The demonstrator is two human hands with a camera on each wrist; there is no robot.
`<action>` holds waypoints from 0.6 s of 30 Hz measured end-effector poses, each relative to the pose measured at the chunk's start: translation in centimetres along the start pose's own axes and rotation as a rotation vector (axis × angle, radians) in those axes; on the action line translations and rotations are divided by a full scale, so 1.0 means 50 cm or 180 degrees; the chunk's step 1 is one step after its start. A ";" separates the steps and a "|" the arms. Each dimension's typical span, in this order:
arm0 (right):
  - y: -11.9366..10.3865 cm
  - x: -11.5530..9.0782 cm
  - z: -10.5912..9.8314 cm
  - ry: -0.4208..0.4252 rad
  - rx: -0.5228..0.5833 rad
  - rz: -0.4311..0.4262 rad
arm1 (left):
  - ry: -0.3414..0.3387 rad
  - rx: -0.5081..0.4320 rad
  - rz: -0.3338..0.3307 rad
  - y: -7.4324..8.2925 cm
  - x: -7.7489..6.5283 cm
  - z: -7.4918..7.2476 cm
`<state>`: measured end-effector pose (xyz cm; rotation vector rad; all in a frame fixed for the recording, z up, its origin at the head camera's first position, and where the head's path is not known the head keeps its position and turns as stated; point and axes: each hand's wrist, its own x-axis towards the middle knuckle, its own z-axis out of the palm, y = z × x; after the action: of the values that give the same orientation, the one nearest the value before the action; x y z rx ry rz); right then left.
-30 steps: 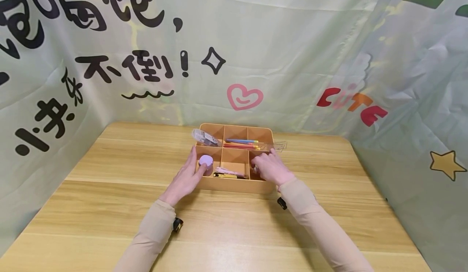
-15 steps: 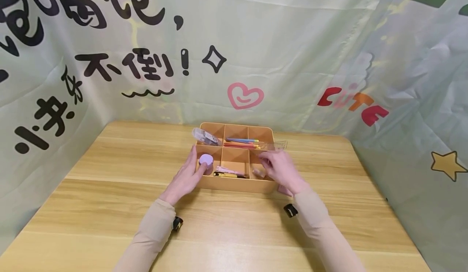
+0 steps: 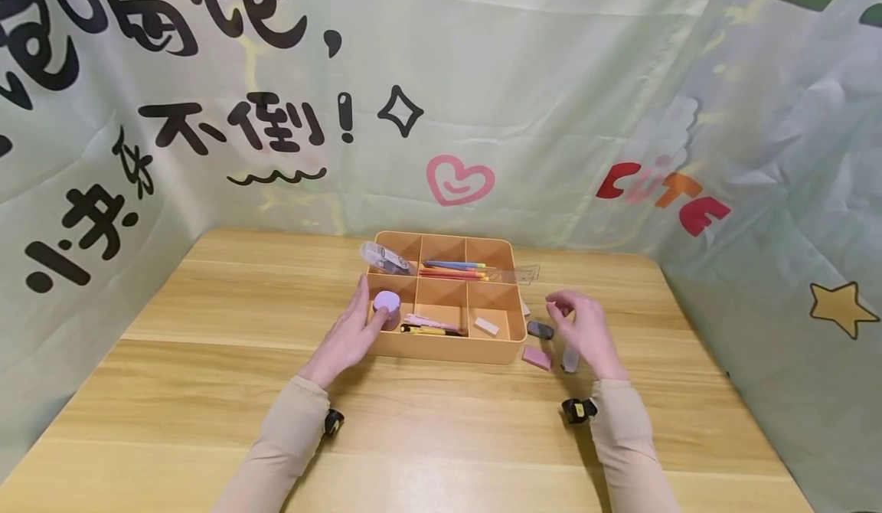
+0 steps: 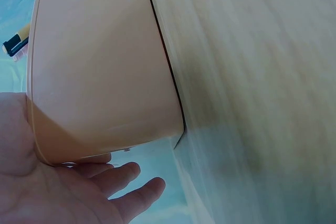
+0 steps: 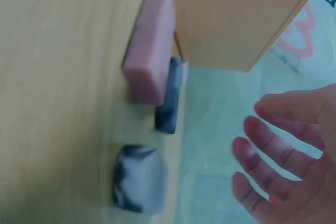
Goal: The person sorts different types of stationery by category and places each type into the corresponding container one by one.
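Note:
An orange desk organizer [image 3: 441, 350] with several compartments stands on the table. My left hand [image 3: 344, 337] holds its left front corner, thumb over the rim near a round purple-lidded jar [image 3: 387, 303] and fingers along the outer wall. My right hand [image 3: 586, 331] hovers to the right of the organizer, loosely curled and holding nothing. A white eraser [image 3: 486, 326] lies in the front right compartment. Between organizer and right hand lie a pink eraser [image 5: 149, 51], a dark grey block [image 3: 540, 330] and a rounded grey-white piece [image 5: 140, 179], partly hidden by the hand in the head view.
Pens [image 3: 432, 331] lie in the front middle compartment, pencils [image 3: 455, 270] behind them. A clear ruler [image 3: 527, 274] juts over the right rim; a clear-cased item [image 3: 386, 258] leans at back left. Beside the right wall sits a small white piece [image 3: 526, 309]. Printed cloth hangs behind.
My right hand has moved out of the front right compartment to the right, over the table, uncovering the white eraser and the blocks beside the organizer. The left hand has stayed in place.

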<state>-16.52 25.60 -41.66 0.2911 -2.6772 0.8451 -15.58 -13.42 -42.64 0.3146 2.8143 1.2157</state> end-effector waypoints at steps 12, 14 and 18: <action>0.006 -0.004 0.016 -0.0618 -0.0058 0.0249 | -0.0047 -0.0023 -0.0029 0.003 0.001 0.001; 0.004 -0.002 0.019 -0.0665 -0.0055 0.0262 | -0.0049 -0.0018 -0.0031 0.002 0.001 0.001; 0.001 0.008 0.016 -0.0690 -0.0051 0.0250 | -0.0047 -0.0039 -0.0035 0.003 0.002 0.000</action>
<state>-17.12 25.12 -42.16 0.2908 -2.9121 0.8592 -15.66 -13.31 -42.53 0.3055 2.7913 1.2230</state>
